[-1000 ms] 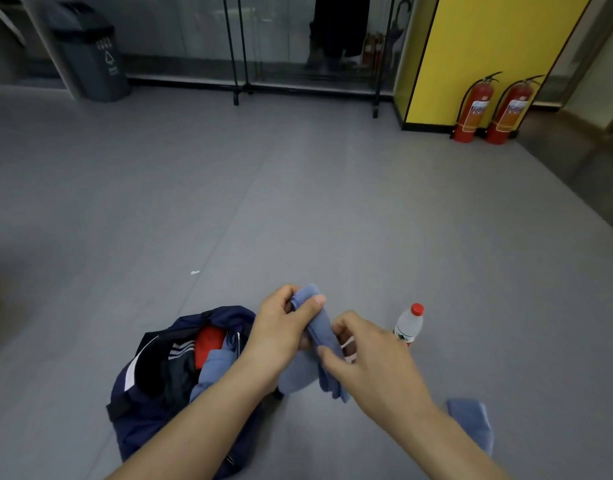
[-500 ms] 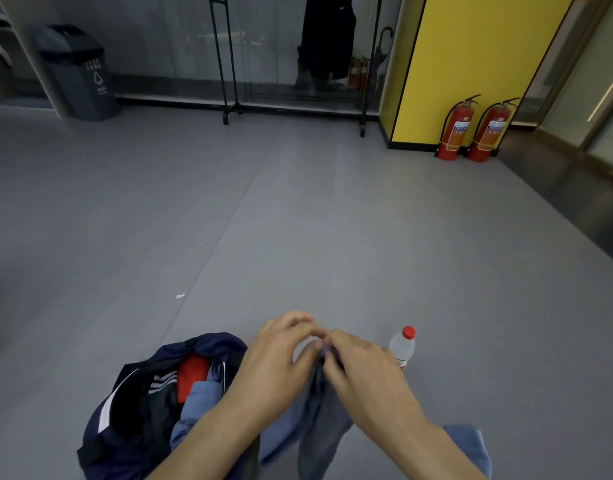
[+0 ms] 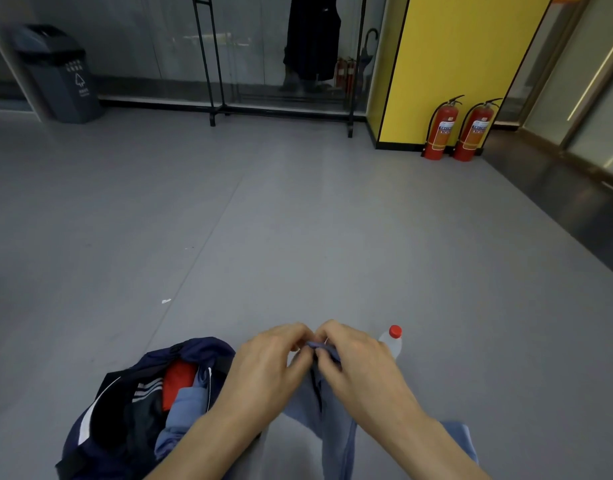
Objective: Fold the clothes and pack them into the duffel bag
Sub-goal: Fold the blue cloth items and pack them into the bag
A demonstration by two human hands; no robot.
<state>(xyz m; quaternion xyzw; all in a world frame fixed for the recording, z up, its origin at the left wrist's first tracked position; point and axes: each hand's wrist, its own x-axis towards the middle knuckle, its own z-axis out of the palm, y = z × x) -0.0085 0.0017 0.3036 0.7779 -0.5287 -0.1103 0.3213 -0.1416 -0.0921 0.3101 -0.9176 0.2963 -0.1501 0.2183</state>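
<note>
The left hand (image 3: 267, 362) and right hand (image 3: 360, 362), apart a second ago, now meet, both pinching the top edge of the blue garment (image 3: 325, 410). It hangs just beside the open duffel bag (image 3: 201, 348), so a fold seems underway.

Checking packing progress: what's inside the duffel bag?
Inside the duffel bag: a red garment, a dark striped garment and a light blue garment. Anything beneath them, or behind the left forearm, is covered.
</note>
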